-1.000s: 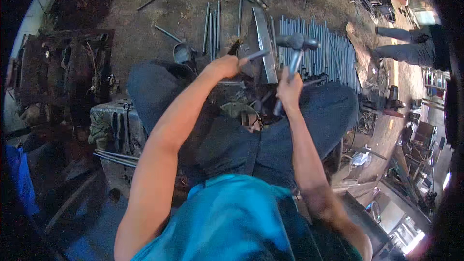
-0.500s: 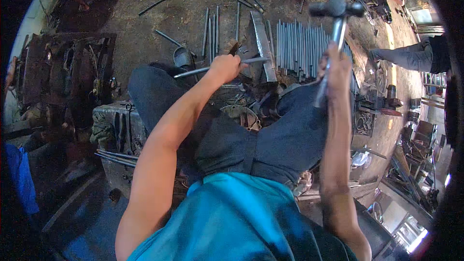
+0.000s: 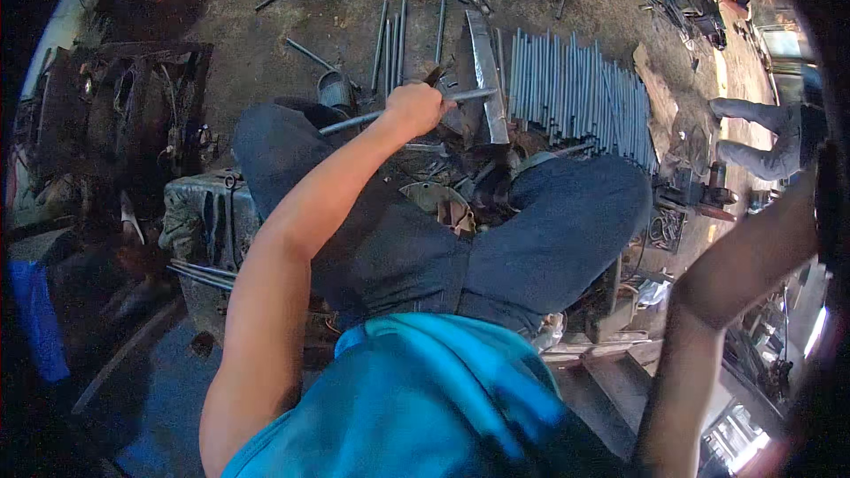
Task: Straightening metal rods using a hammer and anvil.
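My left hand (image 3: 416, 111) is closed around a thin grey metal rod (image 3: 359, 121), held slantwise above the gap between my knees. The rod's right end lies over or against a long, flat, silvery metal bar (image 3: 482, 57); whether they touch I cannot tell. My right forearm (image 3: 761, 252) is raised toward the right rim. The hand at its end is beyond the picture, so no hammer shows now. A metal cup-like container (image 3: 336, 91) stands left of my left hand.
Many similar rods (image 3: 575, 93) lie side by side right of the flat bar. Loose rods (image 3: 390, 49) lie on the ground ahead. A metal box (image 3: 199, 221) stands beside my left knee. Another person's legs (image 3: 753, 133) are at far right, machine parts (image 3: 695, 190) nearer.
My right arm has swung up and out to the right, taking the ball-peen hammer out of view. My left hand keeps its grip on the rod, which has shifted slightly.
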